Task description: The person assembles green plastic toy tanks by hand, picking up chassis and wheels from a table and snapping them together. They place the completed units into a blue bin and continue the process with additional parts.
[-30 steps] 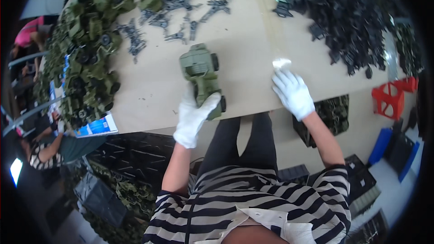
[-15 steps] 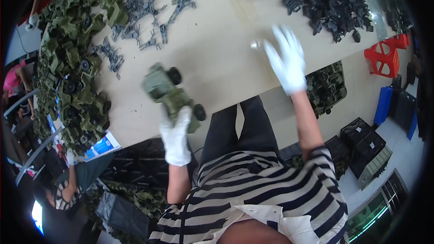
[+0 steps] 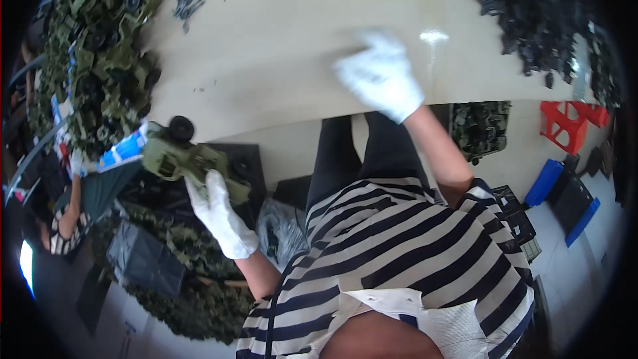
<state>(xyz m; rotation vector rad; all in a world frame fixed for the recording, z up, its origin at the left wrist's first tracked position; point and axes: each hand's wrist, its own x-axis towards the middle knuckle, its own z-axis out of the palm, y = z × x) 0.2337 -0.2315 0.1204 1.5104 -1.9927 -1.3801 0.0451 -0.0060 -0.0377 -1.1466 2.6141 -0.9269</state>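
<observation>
In my white-gloved left hand (image 3: 222, 219) is an olive-green toy truck body (image 3: 169, 156) with a black wheel, held past the table's near left edge. My fingers close around its lower end. Above the near part of the table (image 3: 266, 73) is my right hand (image 3: 382, 80), also gloved in white. Motion smears its fingers, and no object shows in it. A heap of green toy vehicle parts (image 3: 113, 80) lies along the table's left side, close to the truck.
Grey branching plastic parts (image 3: 183, 0) lie at the far left of the table, a pile of black parts (image 3: 531, 13) at the far right. A red stool (image 3: 561, 126) and a crate of green parts (image 3: 482, 133) stand to the right. Another person (image 3: 70, 213) is at the left.
My left hand has carried the toy truck left and toward me, off the tabletop. My right hand has moved left over the table, its spread fingers now blurred. The view has shifted.
</observation>
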